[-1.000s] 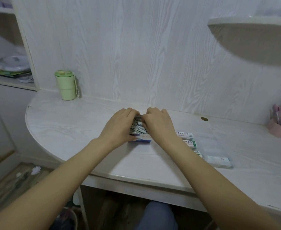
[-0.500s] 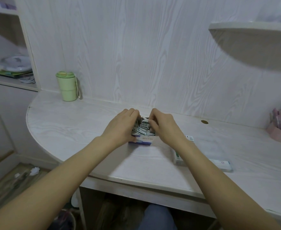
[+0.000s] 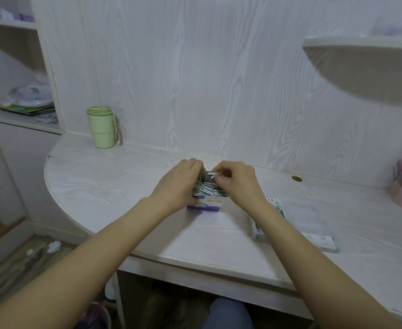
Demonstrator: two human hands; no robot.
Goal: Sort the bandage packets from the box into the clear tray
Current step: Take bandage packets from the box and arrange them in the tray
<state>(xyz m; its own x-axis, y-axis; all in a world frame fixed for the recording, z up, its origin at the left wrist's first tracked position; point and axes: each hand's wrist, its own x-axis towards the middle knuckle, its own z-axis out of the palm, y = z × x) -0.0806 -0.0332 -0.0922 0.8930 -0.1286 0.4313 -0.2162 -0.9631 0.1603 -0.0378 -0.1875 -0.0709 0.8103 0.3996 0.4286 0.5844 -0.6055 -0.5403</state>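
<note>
Box [image 3: 205,205] looked full of packets [image 3: 207,187]; I judged sorting barely begun. Left hand [image 3: 179,184] gripped the box, right hand [image 3: 236,182] pinched packets; tray [image 3: 314,230] waited.

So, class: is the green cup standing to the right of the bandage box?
No: the green cup stands far to the left of the bandage box, against the wall.

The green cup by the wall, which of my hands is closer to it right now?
Left. Your left hand holds the box's side facing the green cup; your right hand is on the box's far side.
</note>
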